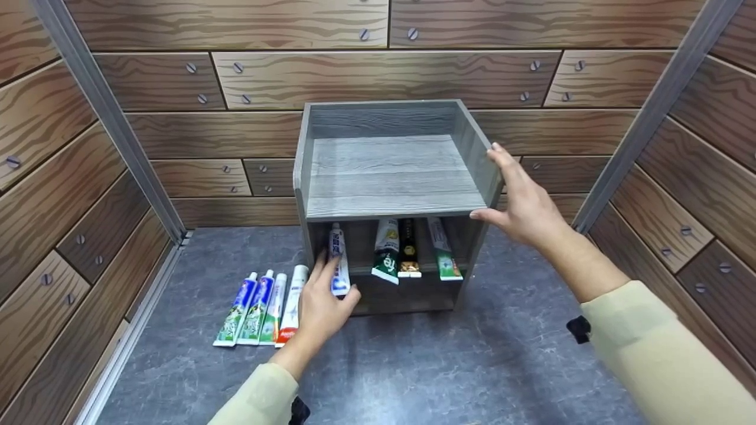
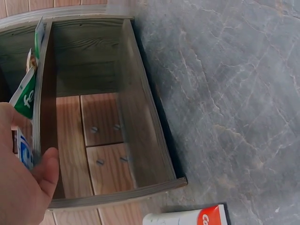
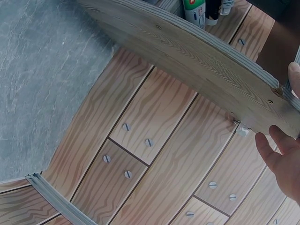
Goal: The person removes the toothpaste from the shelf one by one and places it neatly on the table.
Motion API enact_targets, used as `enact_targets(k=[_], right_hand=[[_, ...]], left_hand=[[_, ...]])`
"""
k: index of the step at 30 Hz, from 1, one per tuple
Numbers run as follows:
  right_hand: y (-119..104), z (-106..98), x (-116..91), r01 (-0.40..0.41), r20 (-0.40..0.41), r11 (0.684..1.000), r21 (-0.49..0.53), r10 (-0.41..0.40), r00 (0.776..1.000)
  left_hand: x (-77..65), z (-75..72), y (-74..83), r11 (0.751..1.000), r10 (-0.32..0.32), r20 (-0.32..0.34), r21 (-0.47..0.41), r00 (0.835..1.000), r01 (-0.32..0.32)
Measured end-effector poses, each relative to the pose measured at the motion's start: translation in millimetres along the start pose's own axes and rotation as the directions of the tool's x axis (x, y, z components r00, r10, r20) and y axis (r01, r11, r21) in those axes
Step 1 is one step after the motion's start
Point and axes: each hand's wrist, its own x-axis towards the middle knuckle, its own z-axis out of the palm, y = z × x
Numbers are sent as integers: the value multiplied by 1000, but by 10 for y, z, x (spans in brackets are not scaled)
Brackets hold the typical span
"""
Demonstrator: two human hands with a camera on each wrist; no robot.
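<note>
A grey wooden shelf unit (image 1: 396, 203) stands ahead, with an open tray top. On its middle shelf lies a blue-and-white toothpaste tube (image 1: 339, 265), its flat end toward me. My left hand (image 1: 326, 304) is at this tube, fingers extended along its left side and over it, thumb off to the right. Farther right on that shelf lie a green-and-white tube (image 1: 387, 251), a black-and-gold tube (image 1: 409, 248) and a white-and-green tube (image 1: 444, 251). My right hand (image 1: 525, 206) holds the unit's right side panel (image 3: 187, 51), thumb at the front edge and fingers on the outside.
On the grey marbled floor (image 1: 472, 366), left of the unit, several toothpaste tubes (image 1: 255, 310) lie in a row, the nearest to the unit being white and red (image 2: 187, 218). Below the middle shelf is a lower compartment (image 2: 89, 61). Wood-patterned walls (image 1: 177, 136) enclose three sides.
</note>
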Motion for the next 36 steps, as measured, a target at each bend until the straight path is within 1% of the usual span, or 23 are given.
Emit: enact_targets(k=[5, 10, 13, 20, 25, 32, 36], right_hand=[[3, 1, 3, -2, 3, 1000, -2, 2, 1000], [9, 14, -3, 4, 2, 1000, -1, -4, 1000], [9, 18, -5, 12, 1, 1000, 0, -12, 1000], [6, 11, -7, 22, -11, 1000, -2, -22, 1000], [-5, 10, 0, 15, -9, 1000, 2, -15, 1000], [1, 12, 4, 19, -14, 1000, 1, -19, 1000], [11, 5, -2, 20, -14, 1000, 1, -20, 1000]], left_hand=[[37, 16, 34, 997, -72, 30, 31, 997, 71], [42, 45, 42, 994, -101, 40, 38, 994, 100], [37, 66, 30, 994, -100, 34, 38, 994, 99], [38, 70, 24, 996, -93, 40, 8, 995, 93], [21, 60, 10, 997, -68, 27, -19, 997, 68], [-20, 30, 9, 994, -73, 59, -75, 996, 77], [-40, 12, 16, 993, -58, 54, -98, 997, 64]])
